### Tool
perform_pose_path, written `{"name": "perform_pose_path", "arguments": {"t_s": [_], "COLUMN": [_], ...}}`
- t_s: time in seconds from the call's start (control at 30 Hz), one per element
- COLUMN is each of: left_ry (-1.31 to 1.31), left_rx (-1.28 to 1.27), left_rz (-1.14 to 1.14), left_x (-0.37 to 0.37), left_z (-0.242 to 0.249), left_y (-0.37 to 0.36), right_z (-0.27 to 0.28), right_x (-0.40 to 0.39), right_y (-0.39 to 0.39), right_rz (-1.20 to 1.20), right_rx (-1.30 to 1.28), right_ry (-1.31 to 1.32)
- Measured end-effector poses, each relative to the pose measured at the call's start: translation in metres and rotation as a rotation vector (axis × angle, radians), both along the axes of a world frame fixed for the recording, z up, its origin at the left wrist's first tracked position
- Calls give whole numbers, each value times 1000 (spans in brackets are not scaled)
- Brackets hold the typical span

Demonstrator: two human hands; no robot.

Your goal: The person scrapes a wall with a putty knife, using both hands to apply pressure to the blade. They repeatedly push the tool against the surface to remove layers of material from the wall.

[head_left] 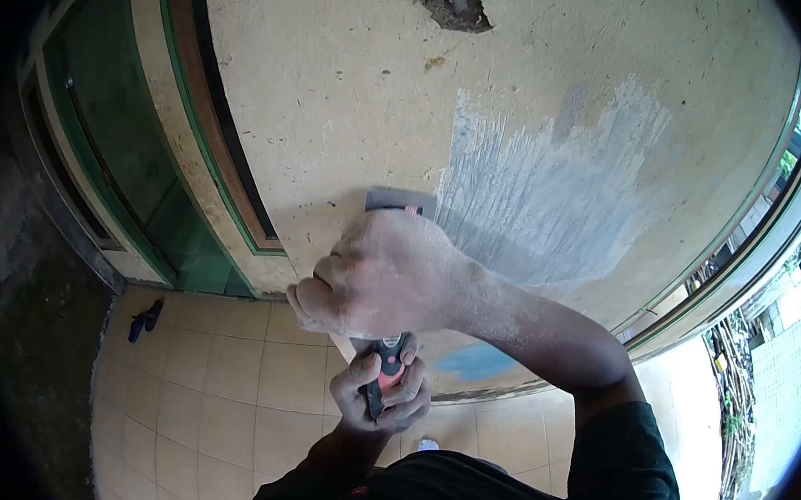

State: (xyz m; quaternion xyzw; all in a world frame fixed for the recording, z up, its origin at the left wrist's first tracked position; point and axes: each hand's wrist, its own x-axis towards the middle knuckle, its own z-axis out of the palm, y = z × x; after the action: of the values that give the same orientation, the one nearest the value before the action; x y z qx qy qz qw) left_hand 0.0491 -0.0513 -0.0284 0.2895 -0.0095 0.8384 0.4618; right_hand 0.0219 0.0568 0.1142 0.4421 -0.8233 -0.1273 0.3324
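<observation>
A scraper with a grey metal blade (400, 200) and a red and black handle rests flat against a cream wall (336, 106). My right hand (380, 281), dusted white, is closed over the scraper's upper part just below the blade. My left hand (383, 396) grips the lower end of the handle. Right of the blade is a patch (543, 200) scraped down to grey.
A hole (455, 3) breaks the plaster near the top. A green door with a brown frame (119, 156) stands to the left. Below is a beige tiled floor (223, 396) with a dark object (145, 318) lying on it. A blue paint patch (472, 362) shows low on the wall.
</observation>
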Motion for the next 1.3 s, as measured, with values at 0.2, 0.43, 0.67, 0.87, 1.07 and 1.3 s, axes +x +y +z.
{"name": "perform_pose_path", "arguments": {"t_s": [0.2, 0.43, 0.67, 0.87, 1.07, 1.3], "left_ry": [-25, -28, -43, 44, 23, 64], "left_rx": [-13, 18, 4, 63, 82, -7], "left_rz": [-22, -62, -78, -48, -28, 35], "left_x": [6, -2, 2, -17, -15, -3], "left_z": [-15, -8, -26, -27, -33, -36], "left_y": [-5, -7, -7, -2, -2, -6], "right_z": [-19, 0, -28, -18, -23, -29], "right_x": [4, 2, 1, 2, -1, 5], "right_y": [-2, -1, 0, -5, -4, -6], "right_rz": [39, -4, 30, -58, -33, -3], "right_rx": [-114, -131, -118, -96, -100, -159], "right_ry": [-5, 60, 45, -34, -45, 11]}}
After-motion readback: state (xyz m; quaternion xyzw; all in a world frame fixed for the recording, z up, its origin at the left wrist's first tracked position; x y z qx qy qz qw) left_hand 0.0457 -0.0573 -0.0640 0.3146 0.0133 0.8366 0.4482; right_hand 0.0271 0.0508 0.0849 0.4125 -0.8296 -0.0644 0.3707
